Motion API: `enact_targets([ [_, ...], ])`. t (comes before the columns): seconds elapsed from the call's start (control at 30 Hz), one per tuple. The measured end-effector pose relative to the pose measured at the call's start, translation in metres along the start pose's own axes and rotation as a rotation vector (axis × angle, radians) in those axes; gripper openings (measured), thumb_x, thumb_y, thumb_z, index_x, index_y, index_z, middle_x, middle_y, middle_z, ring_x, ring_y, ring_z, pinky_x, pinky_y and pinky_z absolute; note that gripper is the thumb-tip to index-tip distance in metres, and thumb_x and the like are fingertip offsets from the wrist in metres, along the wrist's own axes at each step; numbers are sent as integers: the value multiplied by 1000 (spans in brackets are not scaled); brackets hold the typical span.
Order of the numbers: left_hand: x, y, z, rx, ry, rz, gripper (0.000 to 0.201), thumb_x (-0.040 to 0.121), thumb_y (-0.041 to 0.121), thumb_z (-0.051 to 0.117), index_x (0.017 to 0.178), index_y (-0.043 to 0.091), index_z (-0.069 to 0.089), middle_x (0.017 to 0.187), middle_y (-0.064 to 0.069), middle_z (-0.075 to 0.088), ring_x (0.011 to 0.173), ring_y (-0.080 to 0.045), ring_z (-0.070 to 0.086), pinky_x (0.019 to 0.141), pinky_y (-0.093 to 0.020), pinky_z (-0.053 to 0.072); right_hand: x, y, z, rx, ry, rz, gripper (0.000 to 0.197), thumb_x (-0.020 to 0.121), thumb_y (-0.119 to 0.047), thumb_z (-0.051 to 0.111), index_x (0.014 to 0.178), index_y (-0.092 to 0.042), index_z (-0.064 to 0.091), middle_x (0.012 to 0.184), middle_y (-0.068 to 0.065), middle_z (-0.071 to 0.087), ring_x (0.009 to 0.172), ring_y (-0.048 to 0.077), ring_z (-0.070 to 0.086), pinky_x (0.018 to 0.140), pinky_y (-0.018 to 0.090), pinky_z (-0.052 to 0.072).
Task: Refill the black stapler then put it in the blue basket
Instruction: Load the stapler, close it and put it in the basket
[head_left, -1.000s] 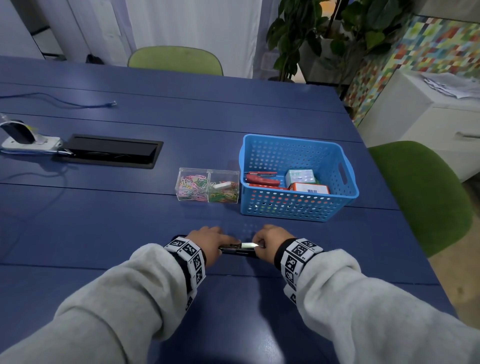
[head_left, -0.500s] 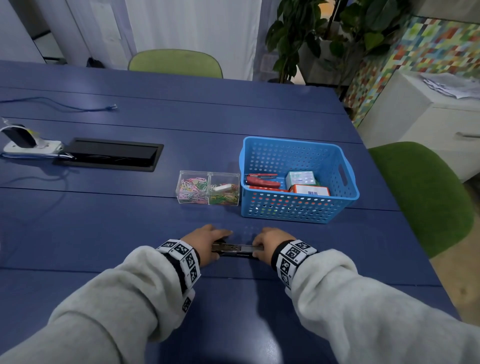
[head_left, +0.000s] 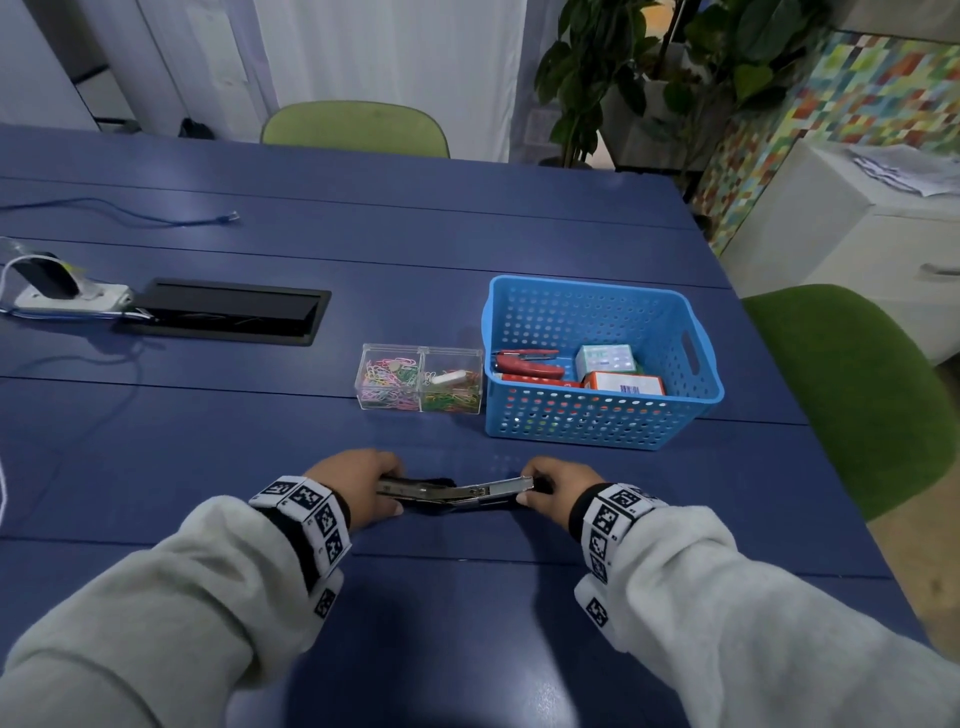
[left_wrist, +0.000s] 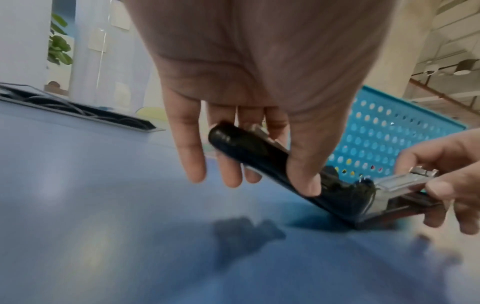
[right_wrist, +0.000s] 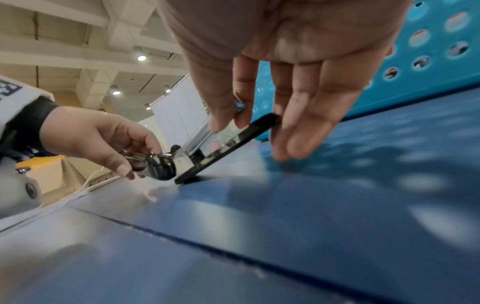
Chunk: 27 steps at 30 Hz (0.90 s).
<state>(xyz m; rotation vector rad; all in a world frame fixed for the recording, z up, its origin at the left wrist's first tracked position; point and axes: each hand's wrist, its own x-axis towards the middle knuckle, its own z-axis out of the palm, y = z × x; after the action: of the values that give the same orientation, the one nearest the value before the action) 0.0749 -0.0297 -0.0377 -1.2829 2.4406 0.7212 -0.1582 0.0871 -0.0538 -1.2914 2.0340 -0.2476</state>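
The black stapler (head_left: 457, 491) is swung wide open between my hands, low over the blue table's near part. My left hand (head_left: 363, 478) pinches its black top cover (left_wrist: 254, 152) between thumb and fingers. My right hand (head_left: 558, 483) pinches the far end of the metal staple rail (left_wrist: 405, 183), above the black base (right_wrist: 228, 148). The hinge end touches the table and both halves slope upward from it. I cannot tell whether staples lie in the rail. The blue basket (head_left: 571, 421) stands just beyond my right hand.
In the basket lie a red stapler (head_left: 527, 364) and two small boxes (head_left: 605, 358). A clear box of coloured paper clips (head_left: 421, 384) sits left of the basket. A black cable hatch (head_left: 223, 312) and a power strip (head_left: 62, 296) are far left. A green chair (head_left: 857, 389) stands right.
The hands have moved apart and the stapler has opened from nearly folded to spread wide, with the metal rail now showing between them.
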Motion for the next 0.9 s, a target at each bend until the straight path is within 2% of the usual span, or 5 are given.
enact_targets([
  [0.2, -2, 36, -13, -77, 161, 131, 39, 75, 28, 71, 112, 23, 58, 114, 0, 64, 106, -21, 58, 87, -28, 43, -1, -2, -2, 173, 34, 2, 32, 80, -13, 67, 66, -36, 49, 67, -5, 56, 66, 23, 59, 79, 47, 59],
  [0.37, 8, 69, -5, -104, 185, 183, 41, 71, 34, 73, 108, 27, 58, 108, 1, 66, 100, -21, 60, 84, -28, 45, -1, -6, -3, 291, 61, -20, 30, 76, -8, 70, 71, -32, 53, 66, -6, 59, 64, 20, 59, 79, 41, 56],
  [0.5, 14, 84, 1, -48, 187, 220, 45, 74, 35, 70, 116, 27, 56, 116, 0, 64, 106, -22, 59, 88, -32, 45, -6, -10, -8, 316, 32, -44, 23, 74, -25, 75, 87, -26, 56, 73, -10, 57, 76, 13, 56, 77, 26, 47],
  [0.7, 16, 91, 5, -14, 172, 260, 43, 76, 34, 68, 115, 23, 56, 117, -3, 62, 108, -24, 57, 88, -35, 46, -5, -16, -5, 395, 69, 32, 47, 70, -65, 57, 89, -23, 60, 92, 8, 71, 81, 30, 71, 84, 46, 58],
  [0.9, 18, 84, 12, -72, 59, 265, 61, 75, 31, 71, 130, 27, 44, 126, -3, 54, 116, -21, 52, 95, -34, 43, -4, -17, -6, 495, 75, 91, 22, 81, -40, 63, 75, -19, 58, 81, 7, 67, 64, 27, 67, 75, 39, 60],
])
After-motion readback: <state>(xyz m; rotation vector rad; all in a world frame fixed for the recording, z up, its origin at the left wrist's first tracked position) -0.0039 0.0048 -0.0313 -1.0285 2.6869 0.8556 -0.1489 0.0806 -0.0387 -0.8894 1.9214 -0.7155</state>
